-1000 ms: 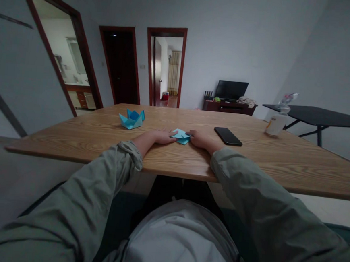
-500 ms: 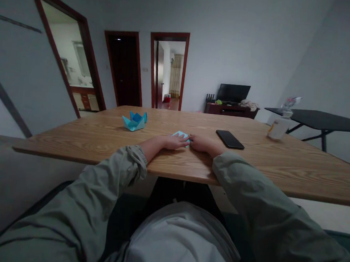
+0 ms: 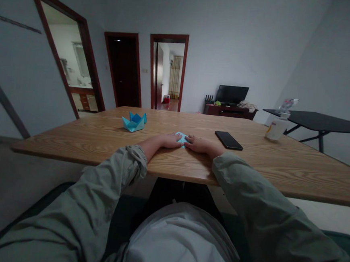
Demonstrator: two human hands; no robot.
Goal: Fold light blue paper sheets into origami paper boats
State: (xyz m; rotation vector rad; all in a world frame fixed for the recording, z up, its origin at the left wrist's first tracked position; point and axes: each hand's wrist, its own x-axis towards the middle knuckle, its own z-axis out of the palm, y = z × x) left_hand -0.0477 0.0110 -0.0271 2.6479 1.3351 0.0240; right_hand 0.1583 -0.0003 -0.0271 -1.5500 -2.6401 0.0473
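A small folded piece of light blue paper (image 3: 181,135) lies on the wooden table in front of me, partly covered by my fingers. My left hand (image 3: 171,140) rests on its left side, palm down with fingers stretched out. From the right, my right hand (image 3: 197,144) presses on the paper, its fingers extended and lying flat. The fingertips of both hands are close together over the sheet. Farther left stands a blue folded-paper shape (image 3: 134,122) with pointed corners, apart from both hands.
On the wooden table (image 3: 101,145), a black phone (image 3: 229,140) lies right of my right hand. A white bottle or jar (image 3: 276,128) with a clear plastic item on top stands farther right. Beyond it is a black folding table (image 3: 324,121). The near table edge runs under my forearms.
My left hand has shifted slightly left on the paper. My right hand's fingers have stretched out leftward over it, where they were curled at its right edge. The view tilted slightly.
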